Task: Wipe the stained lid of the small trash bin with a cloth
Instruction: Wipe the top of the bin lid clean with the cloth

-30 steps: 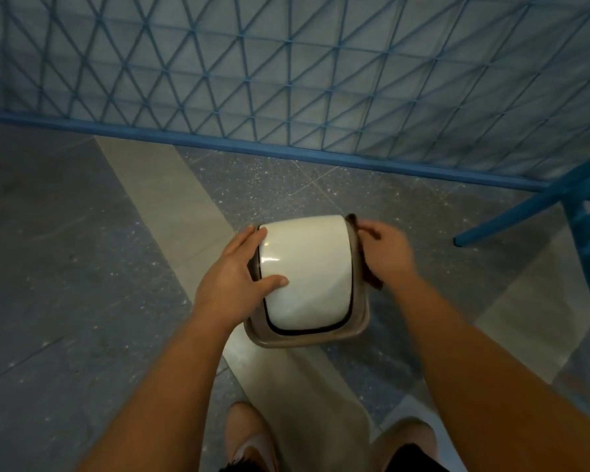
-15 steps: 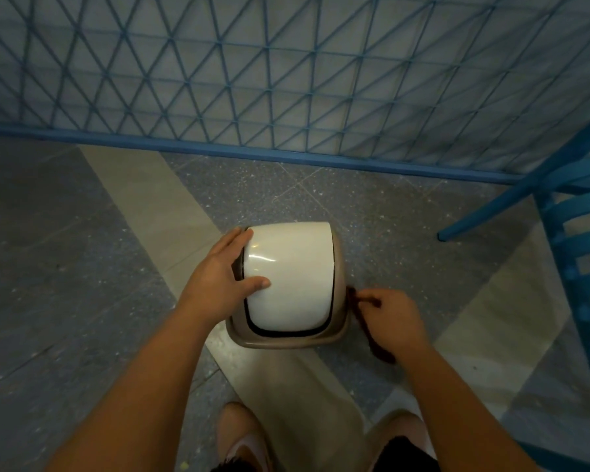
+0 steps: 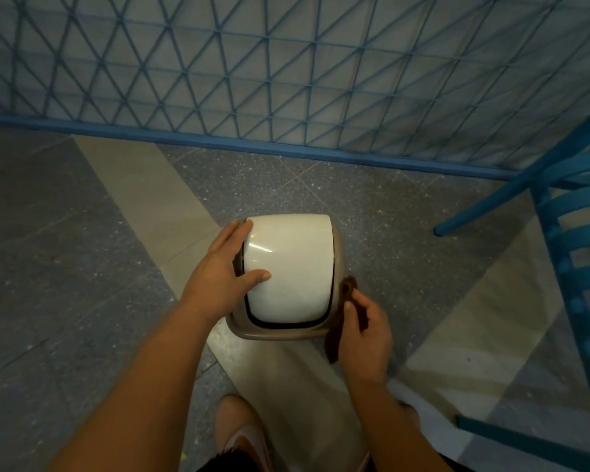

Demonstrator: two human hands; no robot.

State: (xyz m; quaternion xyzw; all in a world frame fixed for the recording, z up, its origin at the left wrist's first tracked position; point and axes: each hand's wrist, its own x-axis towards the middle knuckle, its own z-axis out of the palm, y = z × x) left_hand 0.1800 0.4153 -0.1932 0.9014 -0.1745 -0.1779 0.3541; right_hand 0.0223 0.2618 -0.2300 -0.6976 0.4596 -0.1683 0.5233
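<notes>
A small trash bin stands on the floor in the middle of the view, with a glossy white domed lid (image 3: 293, 267) set in a tan rim (image 3: 280, 333). My left hand (image 3: 218, 277) rests on the lid's left side, thumb across the white surface and fingers along its left edge. My right hand (image 3: 365, 330) is at the bin's right front corner, pinching a dark brown cloth (image 3: 336, 338) against the tan rim. Most of the cloth is hidden behind the hand.
A blue metal lattice fence (image 3: 286, 80) with a blue base rail runs across the back. A blue slatted chair (image 3: 576, 260) stands close on the right, one leg reaching toward the bin. The floor is grey speckled tile with beige strips. My feet (image 3: 239, 434) are just below the bin.
My right hand with the cloth moved from the far right edge of the lid down to the right front corner. The left hand stayed on the lid.
</notes>
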